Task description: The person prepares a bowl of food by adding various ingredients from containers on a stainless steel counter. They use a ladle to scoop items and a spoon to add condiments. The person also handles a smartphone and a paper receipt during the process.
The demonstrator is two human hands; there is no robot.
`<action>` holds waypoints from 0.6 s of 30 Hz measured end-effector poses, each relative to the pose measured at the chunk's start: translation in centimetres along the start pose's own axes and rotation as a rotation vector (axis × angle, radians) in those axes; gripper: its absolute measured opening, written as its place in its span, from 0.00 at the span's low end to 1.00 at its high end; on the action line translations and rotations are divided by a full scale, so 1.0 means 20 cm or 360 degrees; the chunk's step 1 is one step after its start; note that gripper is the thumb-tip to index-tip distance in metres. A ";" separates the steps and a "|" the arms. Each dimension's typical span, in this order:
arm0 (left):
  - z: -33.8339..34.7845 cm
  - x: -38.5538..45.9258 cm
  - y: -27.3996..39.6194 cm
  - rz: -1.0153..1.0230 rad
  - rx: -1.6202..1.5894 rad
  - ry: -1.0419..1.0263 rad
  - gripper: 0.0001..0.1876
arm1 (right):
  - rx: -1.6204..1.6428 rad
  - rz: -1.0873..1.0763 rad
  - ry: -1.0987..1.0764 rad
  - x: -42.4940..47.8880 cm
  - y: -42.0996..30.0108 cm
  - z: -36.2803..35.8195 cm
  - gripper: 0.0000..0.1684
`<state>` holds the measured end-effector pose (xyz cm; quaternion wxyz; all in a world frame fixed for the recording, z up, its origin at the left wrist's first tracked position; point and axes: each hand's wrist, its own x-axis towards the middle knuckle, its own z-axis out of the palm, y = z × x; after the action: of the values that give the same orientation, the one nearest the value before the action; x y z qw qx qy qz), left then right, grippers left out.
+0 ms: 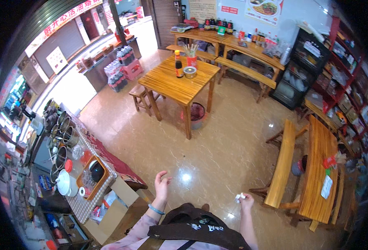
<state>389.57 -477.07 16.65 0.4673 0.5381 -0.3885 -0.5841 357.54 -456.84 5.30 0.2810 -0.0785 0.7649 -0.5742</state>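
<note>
My left hand (pixel 162 187) is raised over the tiled floor with fingers loosely apart and nothing in it. A pale blue bangle (pixel 156 209) circles that wrist. In my right hand (pixel 246 201) is a crumpled white tissue (pixel 240 197), pinched between the fingers. Ahead of me stands a square wooden table (pixel 165 82). On it are a dark sauce bottle (pixel 178 65) with a yellow cap, a red holder (pixel 191 62) full of chopsticks, and a round metal tin (pixel 190 72).
A side table at left holds a brown tray (pixel 92 193) and a white lidded pot (pixel 66 183), above an open cardboard box (pixel 118 215). A wooden bench (pixel 282 168) and long table (pixel 319 175) stand right. Beneath the square table is a bucket (pixel 197 114); a stool (pixel 140 97) stands beside it.
</note>
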 end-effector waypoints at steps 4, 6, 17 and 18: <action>0.02 0.21 0.15 0.0125 -0.0027 0.0488 0.16 | -0.0095 -0.0036 -0.0262 0.57 -0.33 0.36 0.16; 0.03 0.38 0.09 0.0127 -0.0127 0.0603 0.15 | -0.0095 -0.0228 -0.0339 0.96 -0.36 0.51 0.17; 0.31 1.09 0.30 0.0260 -0.0514 0.1048 0.13 | 0.0121 0.0643 -0.0526 1.73 -0.63 1.49 0.14; 0.32 1.10 0.30 0.0262 -0.0483 0.1071 0.13 | 0.0123 0.0735 -0.0557 1.79 -0.65 1.59 0.14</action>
<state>384.40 -500.08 17.34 0.6885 0.5915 -0.1642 -0.3862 341.76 -503.44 -0.60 0.5347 0.0107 0.6801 -0.5014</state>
